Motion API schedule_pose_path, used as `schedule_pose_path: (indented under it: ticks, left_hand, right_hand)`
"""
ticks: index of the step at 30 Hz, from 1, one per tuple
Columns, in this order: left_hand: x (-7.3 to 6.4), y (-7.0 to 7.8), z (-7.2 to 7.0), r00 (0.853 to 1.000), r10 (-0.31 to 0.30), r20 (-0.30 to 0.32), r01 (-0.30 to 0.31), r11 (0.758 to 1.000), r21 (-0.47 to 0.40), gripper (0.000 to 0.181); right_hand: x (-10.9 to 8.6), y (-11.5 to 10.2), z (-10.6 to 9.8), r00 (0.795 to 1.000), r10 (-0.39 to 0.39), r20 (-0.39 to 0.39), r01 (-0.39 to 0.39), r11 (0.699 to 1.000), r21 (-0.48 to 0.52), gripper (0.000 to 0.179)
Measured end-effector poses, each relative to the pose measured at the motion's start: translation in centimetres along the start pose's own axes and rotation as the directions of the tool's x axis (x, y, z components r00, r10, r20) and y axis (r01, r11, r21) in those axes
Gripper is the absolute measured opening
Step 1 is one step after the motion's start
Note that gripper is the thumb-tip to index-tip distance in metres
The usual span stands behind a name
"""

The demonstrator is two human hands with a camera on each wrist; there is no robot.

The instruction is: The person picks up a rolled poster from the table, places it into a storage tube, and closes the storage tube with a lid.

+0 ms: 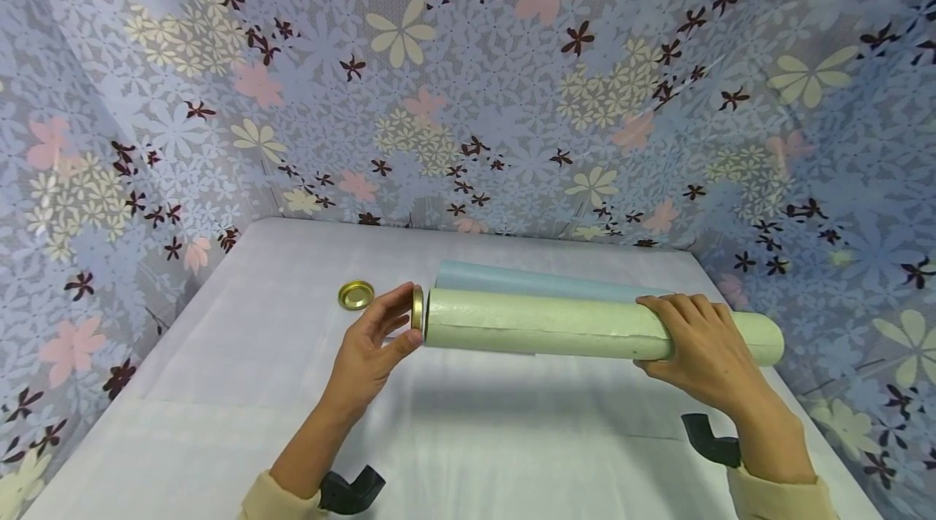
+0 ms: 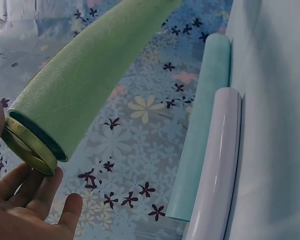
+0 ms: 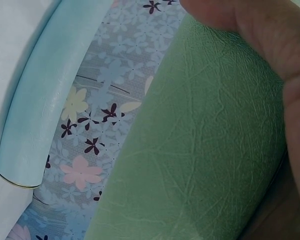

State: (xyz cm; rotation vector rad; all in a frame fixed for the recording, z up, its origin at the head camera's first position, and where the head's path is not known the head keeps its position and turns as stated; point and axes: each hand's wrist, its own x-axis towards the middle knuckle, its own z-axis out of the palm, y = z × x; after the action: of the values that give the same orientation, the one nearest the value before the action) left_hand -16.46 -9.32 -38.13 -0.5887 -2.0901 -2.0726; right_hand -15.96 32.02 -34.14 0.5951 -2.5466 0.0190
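A long pale green tube (image 1: 541,325) is held level above the table, wrapped in creased paper with a lengthwise seam. My right hand (image 1: 695,345) grips it near its right end, and in the right wrist view the thumb and palm lie against the creased green wrap (image 3: 190,135). At the tube's left end, my left hand (image 1: 373,345) pinches a gold metal cap (image 1: 418,310) between thumb and fingers. A narrow gap shows between the cap and the tube's mouth, and in the left wrist view the cap (image 2: 30,147) sits slightly tilted at the dark rim.
A second gold cap (image 1: 356,295) lies on the white table (image 1: 219,439) to the left. Behind the green tube lies a light blue tube (image 1: 541,280); a glossy white tube (image 2: 217,160) is beside it. Floral cloth (image 1: 468,97) hangs around the back and sides.
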Motion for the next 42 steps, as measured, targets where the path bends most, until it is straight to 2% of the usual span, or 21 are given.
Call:
schedule_pose_path:
  ticks: [6,20,28,34,42]
  left_hand:
    - [-0.07,0.1,0.2,1.0,-0.009,0.012,0.009,1.0,0.028,0.059]
    - [-0.17,0.01,0.34,0.999,-0.022,0.028,0.021,0.999,0.026,0.058]
    - [-0.22,0.01,0.22,0.997,-0.054,0.052,0.057,0.996,-0.071,0.047]
    - [-0.22,0.09,0.15,0.996,-0.058,0.063,0.062,0.995,-0.074,0.047]
    - [-0.21,-0.07,0.49,0.997,-0.059,0.046,0.062,0.995,-0.074,0.047]
  right_hand:
    - [0.05,-0.12,0.02,1.0,-0.002,0.002,0.002,1.0,0.0,0.086]
    - [0.08,-0.24,-0.07,1.0,-0.006,0.005,0.006,1.0,0.003,0.086]
    - [0.12,-0.26,-0.19,1.0,-0.011,0.0,0.011,1.0,0.003,0.087]
    - [0.14,-0.28,-0.26,1.0,-0.018,-0.007,0.018,1.0,0.002,0.087]
    - [0.07,-0.25,-0.28,1.0,-0.019,-0.004,0.019,1.0,0.007,0.086]
